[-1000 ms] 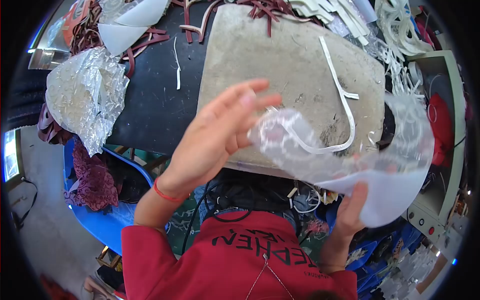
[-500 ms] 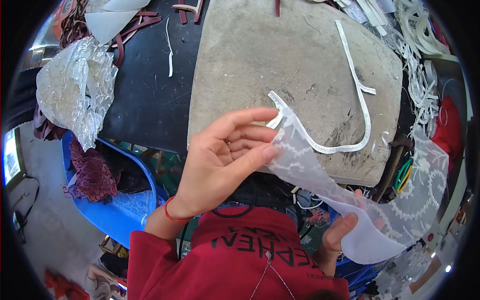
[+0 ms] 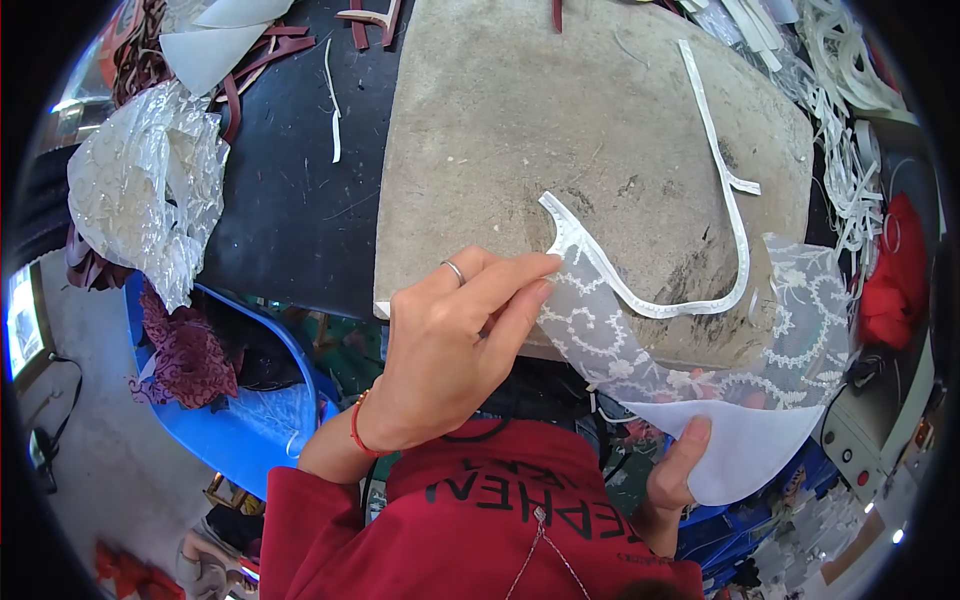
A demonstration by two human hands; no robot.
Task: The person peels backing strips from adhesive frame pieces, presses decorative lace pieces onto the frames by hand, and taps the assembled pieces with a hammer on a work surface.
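Note:
A see-through white lace piece (image 3: pixel 590 325) with embroidered scrolls curves in a U in front of me. Its lower right part is a plain white rounded panel (image 3: pixel 755 450). My left hand (image 3: pixel 450 345) pinches the left end of the lace between thumb and index finger, close to the board's front edge. Against the panel rests the thumb of my right hand (image 3: pixel 682 462), its fingers behind the material, partly showing through the lace. A narrow white strip (image 3: pixel 745 250) runs in a curve over the board, its left end meeting the lace near my left fingertips.
Under the strip is a worn grey board (image 3: pixel 480 140) beside a black tabletop (image 3: pixel 290 210). Crumpled clear plastic (image 3: pixel 150 185) and dark red offcuts (image 3: pixel 235 100) lie left. A blue bin (image 3: pixel 230 435) stands below. White strips (image 3: pixel 850 190) hang at the right near red cloth (image 3: pixel 890 285).
My left hand has turned its back upward and now pinches the lace end. The lace has spread flatter, its right end swinging left over the board edge. The right hand stays on the panel.

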